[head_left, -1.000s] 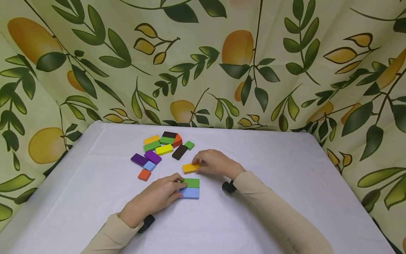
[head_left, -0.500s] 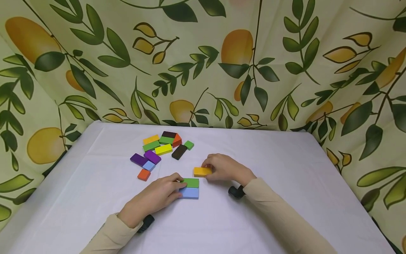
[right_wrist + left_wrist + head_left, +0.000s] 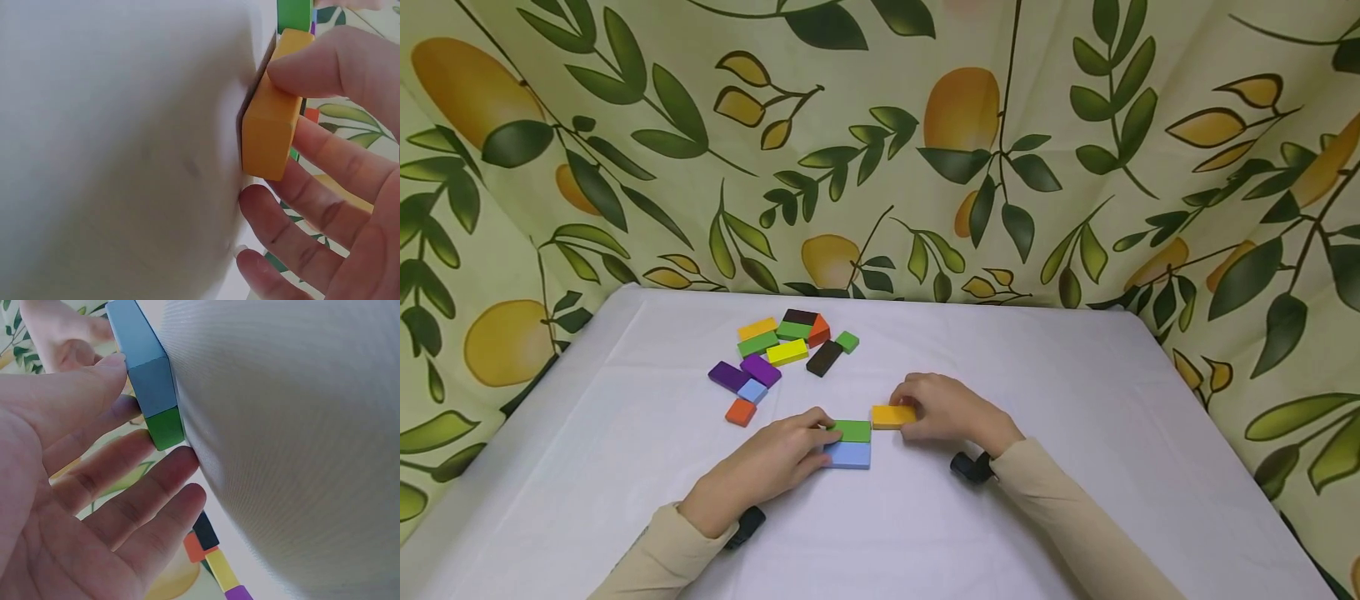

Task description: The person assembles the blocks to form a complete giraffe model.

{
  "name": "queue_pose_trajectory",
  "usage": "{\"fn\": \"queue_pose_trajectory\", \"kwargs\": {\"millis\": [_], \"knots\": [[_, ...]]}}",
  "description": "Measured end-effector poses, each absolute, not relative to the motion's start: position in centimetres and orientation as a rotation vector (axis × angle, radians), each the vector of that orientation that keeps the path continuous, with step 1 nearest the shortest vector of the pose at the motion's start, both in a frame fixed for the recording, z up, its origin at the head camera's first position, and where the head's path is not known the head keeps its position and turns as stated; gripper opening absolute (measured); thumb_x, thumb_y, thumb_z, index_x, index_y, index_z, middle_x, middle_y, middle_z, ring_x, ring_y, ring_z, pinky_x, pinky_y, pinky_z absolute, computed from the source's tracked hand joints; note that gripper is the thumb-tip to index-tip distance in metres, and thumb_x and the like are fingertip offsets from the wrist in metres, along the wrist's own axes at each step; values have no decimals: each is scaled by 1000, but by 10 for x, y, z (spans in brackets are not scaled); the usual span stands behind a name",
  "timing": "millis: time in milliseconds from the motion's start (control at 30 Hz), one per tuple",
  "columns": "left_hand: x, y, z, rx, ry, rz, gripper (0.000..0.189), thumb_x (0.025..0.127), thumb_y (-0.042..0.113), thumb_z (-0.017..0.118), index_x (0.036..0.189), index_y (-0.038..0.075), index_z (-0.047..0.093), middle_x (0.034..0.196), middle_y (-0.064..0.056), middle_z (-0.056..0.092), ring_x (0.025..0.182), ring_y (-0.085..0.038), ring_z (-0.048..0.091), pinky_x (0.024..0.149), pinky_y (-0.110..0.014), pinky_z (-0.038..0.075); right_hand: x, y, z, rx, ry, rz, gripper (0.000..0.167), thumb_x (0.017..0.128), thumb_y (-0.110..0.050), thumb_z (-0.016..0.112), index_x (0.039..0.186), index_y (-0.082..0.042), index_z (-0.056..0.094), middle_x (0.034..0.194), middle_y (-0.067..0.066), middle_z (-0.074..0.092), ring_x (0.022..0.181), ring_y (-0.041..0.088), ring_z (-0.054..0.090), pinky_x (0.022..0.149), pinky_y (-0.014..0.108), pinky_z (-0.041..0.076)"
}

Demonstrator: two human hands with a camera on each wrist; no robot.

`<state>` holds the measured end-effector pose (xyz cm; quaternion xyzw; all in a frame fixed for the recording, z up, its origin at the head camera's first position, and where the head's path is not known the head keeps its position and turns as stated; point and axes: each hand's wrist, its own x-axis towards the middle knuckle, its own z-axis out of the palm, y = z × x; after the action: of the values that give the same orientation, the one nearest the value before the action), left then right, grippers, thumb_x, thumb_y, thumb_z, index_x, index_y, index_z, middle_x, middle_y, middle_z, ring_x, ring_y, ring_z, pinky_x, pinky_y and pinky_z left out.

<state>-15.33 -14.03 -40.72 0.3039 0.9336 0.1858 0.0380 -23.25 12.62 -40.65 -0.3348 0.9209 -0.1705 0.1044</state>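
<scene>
In the head view my left hand [image 3: 775, 458] holds the left ends of a green block [image 3: 853, 431] and a light blue block [image 3: 850, 455], which lie flat side by side. The left wrist view has its thumb against the blue block [image 3: 140, 353] and a finger at the green block [image 3: 165, 428]. My right hand [image 3: 951, 408] pinches a yellow-orange block [image 3: 891, 417] just right of the green one, their ends close together. Thumb and fingers take that orange block [image 3: 272, 134] from opposite long sides in the right wrist view; it sits low over the cloth.
Several loose blocks lie at the back left of the white-covered table [image 3: 1037, 375], among them a yellow one [image 3: 787, 352], a purple one [image 3: 761, 372], a dark brown one [image 3: 824, 358] and a red-orange one [image 3: 741, 412]. A patterned curtain [image 3: 880, 150] hangs behind.
My right hand has carried the yellow-orange block to the right and then nearer, from behind the green block to beside its right end. The left hand has stayed in place.
</scene>
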Motion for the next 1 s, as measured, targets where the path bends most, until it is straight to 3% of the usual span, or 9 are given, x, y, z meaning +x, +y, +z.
{"fn": "queue_pose_trajectory", "kwargs": {"millis": [433, 733, 1000], "knots": [[-153, -139, -407, 945, 2866, 569, 37, 92, 22, 72, 125, 7, 69, 121, -2, 63, 108, -17, 65, 92, -35, 56, -217, 130, -411, -1017, 2684, -568, 30, 82, -25, 76, 110, -16, 74, 98, -8, 64, 86, 7, 55, 85, 29, 50], [-152, -139, -405, 918, 2855, 578, 37, 92, 21, 71, 126, 7, 69, 121, -3, 63, 108, -17, 65, 94, -36, 55, -209, 133, -414, -1127, 2728, -578, 32, 85, -26, 79, 114, -13, 74, 100, -6, 66, 82, 6, 52, 77, 23, 47], [-153, -139, -406, 911, 2849, 588, 38, 92, 22, 71, 126, 7, 68, 121, -2, 63, 108, -16, 65, 93, -35, 55, -209, 139, -412, -1166, 2669, -638, 34, 88, -29, 76, 119, -14, 72, 106, -6, 67, 90, 6, 57, 84, 25, 51]]}}
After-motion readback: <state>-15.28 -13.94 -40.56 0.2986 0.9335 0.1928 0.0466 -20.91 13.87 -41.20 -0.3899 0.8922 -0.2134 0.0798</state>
